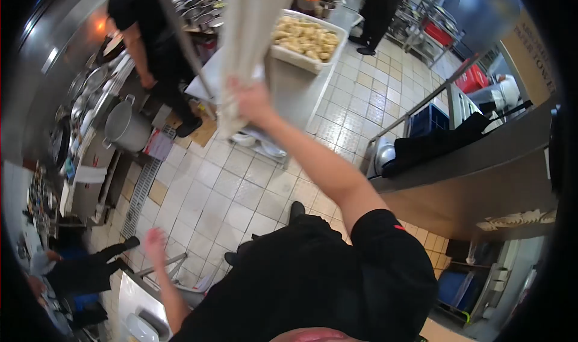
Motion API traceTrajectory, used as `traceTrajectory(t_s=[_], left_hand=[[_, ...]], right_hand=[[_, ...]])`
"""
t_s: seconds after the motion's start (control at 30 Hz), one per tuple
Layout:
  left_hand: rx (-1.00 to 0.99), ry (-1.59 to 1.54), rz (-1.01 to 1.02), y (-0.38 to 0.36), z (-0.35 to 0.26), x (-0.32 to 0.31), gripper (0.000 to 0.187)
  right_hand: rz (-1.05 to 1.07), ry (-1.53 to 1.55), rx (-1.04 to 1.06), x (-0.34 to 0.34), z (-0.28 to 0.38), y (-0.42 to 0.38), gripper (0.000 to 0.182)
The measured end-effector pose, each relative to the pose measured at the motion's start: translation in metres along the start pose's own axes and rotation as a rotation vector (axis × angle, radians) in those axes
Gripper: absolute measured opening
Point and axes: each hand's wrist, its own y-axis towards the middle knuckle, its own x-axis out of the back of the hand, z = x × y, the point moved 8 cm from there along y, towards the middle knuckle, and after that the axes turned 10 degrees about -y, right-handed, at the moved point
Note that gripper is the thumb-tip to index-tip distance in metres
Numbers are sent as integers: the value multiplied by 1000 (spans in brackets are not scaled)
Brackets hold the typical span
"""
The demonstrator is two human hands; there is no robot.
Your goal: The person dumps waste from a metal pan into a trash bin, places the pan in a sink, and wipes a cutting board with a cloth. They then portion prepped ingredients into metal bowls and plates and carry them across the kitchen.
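Note:
My right hand (248, 101) reaches forward with its fingers closed around a long white cloth (250, 35). The cloth hangs in folds past the top of the view and down a little below the hand; both are slightly blurred. Behind the cloth stands a steel table (301, 89). On it, a white tub (319, 67) holds many pale, peeled-looking pieces of food (307, 38). Low on the left, my left hand (155, 244) is out over the tiled floor, fingers loosely apart and a little blurred. I see nothing in it.
A co-worker in black (147, 35) stands by the stove line at upper left, near a large metal pot (128, 125). Another person (84, 276) is at lower left, a third (382, 11) at the top. A black cloth (433, 143) drapes over the rack at right.

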Motion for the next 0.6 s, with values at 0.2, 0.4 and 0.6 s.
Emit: traceTrajectory(t_s=[0.2,0.4,0.6], left_hand=[[-50,393,1172,-127,-54,-546,32],[-386,212,1313,-136,-109,-796,30],[129,70,1332,-95,-95,-1063,22]], right_hand=[[419,-435,108,29,52,-41,60],[896,-255,97,239,37,15,47],[139,-416,-338,627,-169,148,35]])
